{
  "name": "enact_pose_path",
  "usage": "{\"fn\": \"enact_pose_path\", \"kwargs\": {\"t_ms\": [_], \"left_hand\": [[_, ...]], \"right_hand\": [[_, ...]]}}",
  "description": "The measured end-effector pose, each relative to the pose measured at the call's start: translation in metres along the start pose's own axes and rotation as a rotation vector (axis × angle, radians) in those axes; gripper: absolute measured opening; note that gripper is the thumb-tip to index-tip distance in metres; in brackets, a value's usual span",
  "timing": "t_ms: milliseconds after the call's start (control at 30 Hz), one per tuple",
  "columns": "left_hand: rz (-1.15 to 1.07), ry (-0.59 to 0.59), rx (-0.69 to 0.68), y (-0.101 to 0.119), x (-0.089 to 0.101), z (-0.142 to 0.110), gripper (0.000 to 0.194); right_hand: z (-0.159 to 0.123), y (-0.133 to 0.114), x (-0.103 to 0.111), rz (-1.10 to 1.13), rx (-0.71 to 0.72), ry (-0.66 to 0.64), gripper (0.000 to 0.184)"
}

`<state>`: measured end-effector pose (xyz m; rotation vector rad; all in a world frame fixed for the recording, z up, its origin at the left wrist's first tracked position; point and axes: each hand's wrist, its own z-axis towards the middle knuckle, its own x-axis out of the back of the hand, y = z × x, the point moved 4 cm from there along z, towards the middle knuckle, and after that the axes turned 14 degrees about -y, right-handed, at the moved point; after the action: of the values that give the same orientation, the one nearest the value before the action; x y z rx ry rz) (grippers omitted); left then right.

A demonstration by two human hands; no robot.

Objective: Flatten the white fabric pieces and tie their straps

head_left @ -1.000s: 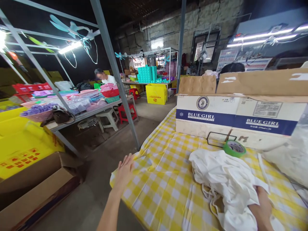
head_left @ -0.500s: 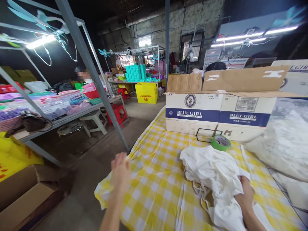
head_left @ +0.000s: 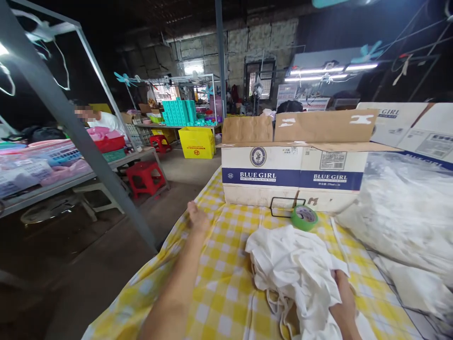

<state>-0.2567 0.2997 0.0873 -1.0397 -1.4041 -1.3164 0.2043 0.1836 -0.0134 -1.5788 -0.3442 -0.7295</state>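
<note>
A bunched white cloth (head_left: 293, 264) with thin white strings lies on a yellow-and-white checked tablecloth (head_left: 222, 264). My right hand (head_left: 343, 297) is closed on the right side of this bundle, its fingers partly under the folds. My left hand (head_left: 198, 218) is over the tablecloth near its left edge, arm stretched forward. Its fingers are mostly hidden from view, and whether they grip the tablecloth I cannot make out. Just behind the bundle sits a roll of green tape (head_left: 304, 218), beside a black wire frame (head_left: 287, 208).
An open beer carton (head_left: 262, 189) stands at the back of the table. To the right are a large clear bag of white material (head_left: 406, 203) and another carton (head_left: 385, 125). A slanted grey post (head_left: 106, 174) rises at left. Beyond it are a red stool (head_left: 145, 177) and a seated person (head_left: 106, 122).
The view has turned right. My left hand has moved forward along the tablecloth's left edge, and its fingers show less now. My right hand keeps hold of the white cloth.
</note>
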Motion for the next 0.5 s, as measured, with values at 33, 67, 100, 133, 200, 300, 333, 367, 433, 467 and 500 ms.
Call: {"fn": "enact_pose_path", "kwargs": {"t_ms": [33, 67, 100, 133, 200, 300, 333, 367, 433, 467, 500], "left_hand": [[0.011, 0.06, 0.094, -0.02, 0.013, -0.004, 0.045], [0.024, 0.115, 0.17, -0.035, 0.022, -0.009, 0.046], [0.041, 0.161, 0.231, -0.045, 0.029, -0.014, 0.047], [0.059, 0.189, 0.258, -0.048, 0.03, -0.018, 0.048], [0.095, 0.191, 0.239, -0.036, 0.019, -0.021, 0.049], [0.128, 0.073, 0.111, 0.002, -0.021, -0.016, 0.05], [0.131, 0.021, 0.068, 0.012, -0.033, -0.013, 0.049], [0.13, -0.025, 0.04, 0.019, -0.042, -0.011, 0.048], [0.125, -0.079, 0.05, 0.016, -0.045, -0.008, 0.046], [0.121, -0.083, 0.088, 0.008, -0.039, -0.008, 0.046], [0.12, -0.076, 0.136, -0.003, -0.031, -0.009, 0.047]], "right_hand": [[0.0, 0.0, 0.0, -0.001, -0.027, -0.003, 0.025], [0.001, 0.001, 0.0, -0.006, -0.056, -0.01, 0.025], [0.001, 0.001, 0.0, -0.01, -0.077, -0.018, 0.025], [0.001, 0.002, 0.0, -0.015, -0.086, -0.024, 0.025], [0.002, 0.002, -0.001, -0.016, -0.075, -0.02, 0.026], [0.002, 0.003, -0.002, -0.018, -0.05, -0.004, 0.027], [0.002, 0.003, -0.002, -0.02, -0.047, -0.003, 0.027], [0.003, 0.004, -0.002, -0.02, -0.041, -0.003, 0.028], [0.003, 0.004, -0.003, -0.017, -0.018, -0.01, 0.028], [0.003, 0.004, -0.003, -0.013, -0.004, -0.01, 0.028], [0.003, 0.004, -0.003, -0.008, 0.007, -0.007, 0.029]]}}
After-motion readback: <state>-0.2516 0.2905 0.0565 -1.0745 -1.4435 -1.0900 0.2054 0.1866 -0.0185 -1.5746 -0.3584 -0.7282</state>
